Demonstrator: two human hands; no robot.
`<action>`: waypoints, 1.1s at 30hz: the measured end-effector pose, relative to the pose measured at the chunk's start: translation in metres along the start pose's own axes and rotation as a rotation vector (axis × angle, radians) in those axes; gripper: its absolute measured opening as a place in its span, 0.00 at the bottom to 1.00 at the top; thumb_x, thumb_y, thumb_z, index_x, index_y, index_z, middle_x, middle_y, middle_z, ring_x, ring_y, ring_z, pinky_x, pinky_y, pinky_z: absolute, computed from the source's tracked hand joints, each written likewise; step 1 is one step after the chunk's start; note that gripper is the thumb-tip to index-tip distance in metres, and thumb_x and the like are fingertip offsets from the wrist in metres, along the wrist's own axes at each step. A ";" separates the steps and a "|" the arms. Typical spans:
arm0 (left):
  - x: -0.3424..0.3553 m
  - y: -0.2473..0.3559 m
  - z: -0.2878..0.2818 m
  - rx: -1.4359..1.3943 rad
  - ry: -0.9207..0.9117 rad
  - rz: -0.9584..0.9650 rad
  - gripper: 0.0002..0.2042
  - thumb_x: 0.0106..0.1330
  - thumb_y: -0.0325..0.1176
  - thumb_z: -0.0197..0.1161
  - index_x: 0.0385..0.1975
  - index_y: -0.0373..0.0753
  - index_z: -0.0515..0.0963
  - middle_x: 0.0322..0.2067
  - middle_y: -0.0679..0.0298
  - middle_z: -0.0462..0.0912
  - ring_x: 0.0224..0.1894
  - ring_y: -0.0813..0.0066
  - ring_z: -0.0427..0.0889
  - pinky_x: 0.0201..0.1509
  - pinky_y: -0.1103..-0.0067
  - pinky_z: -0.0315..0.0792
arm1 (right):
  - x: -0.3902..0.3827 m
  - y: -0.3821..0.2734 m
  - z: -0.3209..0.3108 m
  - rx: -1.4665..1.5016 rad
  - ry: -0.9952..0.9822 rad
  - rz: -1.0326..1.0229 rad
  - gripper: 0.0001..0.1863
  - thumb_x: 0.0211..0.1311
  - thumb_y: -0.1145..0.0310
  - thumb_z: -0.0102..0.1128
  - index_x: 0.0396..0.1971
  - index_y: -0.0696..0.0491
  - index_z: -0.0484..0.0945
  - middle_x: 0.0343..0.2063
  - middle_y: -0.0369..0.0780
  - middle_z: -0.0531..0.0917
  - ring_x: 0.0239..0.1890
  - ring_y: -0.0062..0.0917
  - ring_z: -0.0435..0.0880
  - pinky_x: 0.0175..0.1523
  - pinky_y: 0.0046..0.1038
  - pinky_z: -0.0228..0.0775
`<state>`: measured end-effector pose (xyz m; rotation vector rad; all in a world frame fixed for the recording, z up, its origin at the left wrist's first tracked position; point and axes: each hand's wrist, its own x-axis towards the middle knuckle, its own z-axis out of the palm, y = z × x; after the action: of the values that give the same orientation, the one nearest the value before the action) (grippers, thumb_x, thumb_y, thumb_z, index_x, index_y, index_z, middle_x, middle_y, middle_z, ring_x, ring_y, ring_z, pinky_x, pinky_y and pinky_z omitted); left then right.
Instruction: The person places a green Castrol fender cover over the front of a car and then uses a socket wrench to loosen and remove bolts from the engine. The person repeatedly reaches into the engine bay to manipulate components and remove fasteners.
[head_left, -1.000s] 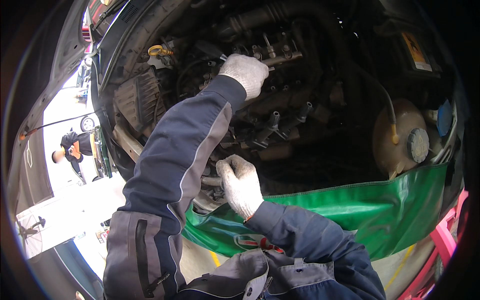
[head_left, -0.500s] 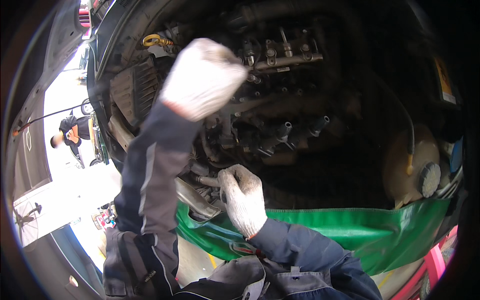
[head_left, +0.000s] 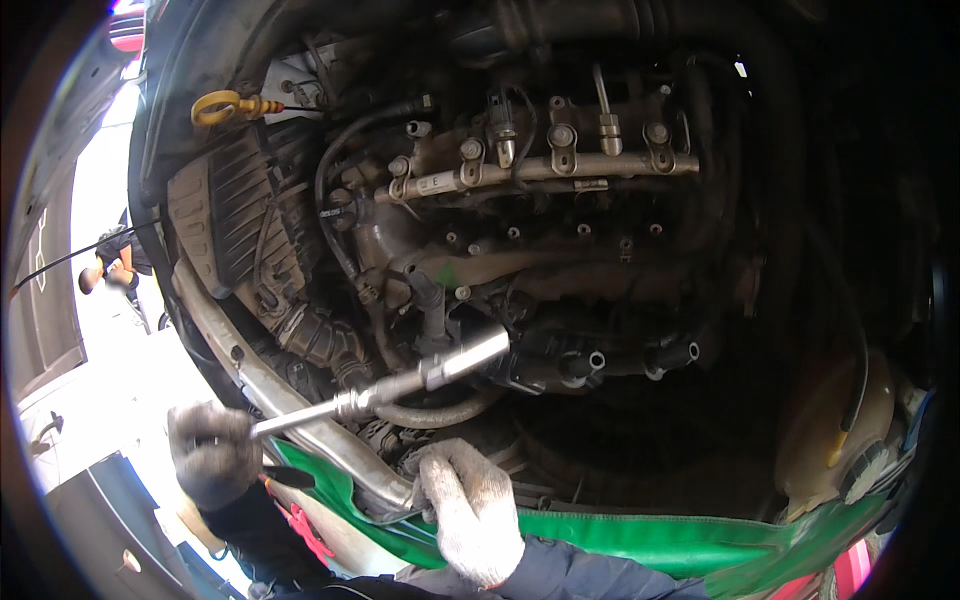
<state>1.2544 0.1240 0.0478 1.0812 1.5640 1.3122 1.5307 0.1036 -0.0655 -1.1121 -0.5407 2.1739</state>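
My left hand (head_left: 215,450), in a dirty knit work glove, is closed around the lower end of a socket wrench (head_left: 375,393). Its bright metal extension slants up to the right, with a long socket at the tip above the engine's front edge. My right hand (head_left: 468,515), in a whiter glove, rests at the front of the bay by the green cover (head_left: 620,535). Its fingers are curled together, and what they may hold is hidden. Behind the tool lies the engine (head_left: 560,265), with a metal fuel rail (head_left: 545,170) across its top.
A yellow dipstick handle (head_left: 215,107) and a black ribbed air filter box (head_left: 235,215) are at the left. At the right stands a coolant tank (head_left: 835,430). A metal crossbar (head_left: 300,410) runs along the left front. Another person (head_left: 115,265) is at far left.
My left hand has swung from above the engine down to the left, and the socket wrench now shows in it. The right hand appears lower in the view, its fingers still curled.
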 end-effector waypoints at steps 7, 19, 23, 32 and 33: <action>-0.061 0.040 -0.011 0.098 -0.134 -0.192 0.10 0.47 0.20 0.71 0.31 0.24 0.87 0.21 0.49 0.87 0.16 0.68 0.82 0.20 0.75 0.75 | -0.012 0.004 0.003 0.390 0.041 -0.032 0.25 0.93 0.56 0.42 0.62 0.63 0.76 0.49 0.47 0.90 0.44 0.31 0.90 0.54 0.34 0.84; -0.355 0.056 0.021 0.086 -0.166 -0.304 0.20 0.75 0.31 0.66 0.65 0.33 0.84 0.28 0.67 0.81 0.31 0.84 0.75 0.38 0.80 0.72 | -0.130 0.006 0.100 0.648 -0.549 0.018 0.27 0.82 0.42 0.61 0.62 0.49 0.81 0.44 0.36 0.85 0.37 0.24 0.79 0.41 0.30 0.71; -0.436 0.044 -0.021 -0.212 0.049 -0.243 0.17 0.77 0.29 0.66 0.61 0.30 0.85 0.33 0.70 0.85 0.34 0.85 0.78 0.40 0.80 0.75 | -0.198 0.044 0.180 0.411 -0.575 -0.102 0.21 0.83 0.46 0.62 0.57 0.48 0.81 0.34 0.32 0.78 0.29 0.19 0.70 0.35 0.28 0.64; -0.559 0.001 -0.177 -0.244 0.317 -0.178 0.14 0.77 0.29 0.66 0.57 0.31 0.85 0.37 0.66 0.88 0.40 0.84 0.81 0.47 0.79 0.78 | -0.245 0.215 0.361 0.178 -0.514 0.054 0.19 0.87 0.45 0.55 0.48 0.47 0.79 0.22 0.25 0.61 0.17 0.13 0.52 0.23 0.22 0.46; -0.571 -0.003 -0.202 -0.237 0.344 -0.203 0.14 0.77 0.29 0.66 0.57 0.31 0.85 0.37 0.65 0.88 0.40 0.83 0.81 0.47 0.79 0.78 | -0.245 0.236 0.383 0.151 -0.535 0.080 0.20 0.86 0.44 0.55 0.49 0.46 0.79 0.21 0.24 0.61 0.16 0.13 0.51 0.22 0.23 0.45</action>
<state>1.2381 -0.4789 0.1031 0.5551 1.6618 1.5524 1.2421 -0.2637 0.1446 -0.4699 -0.5505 2.5411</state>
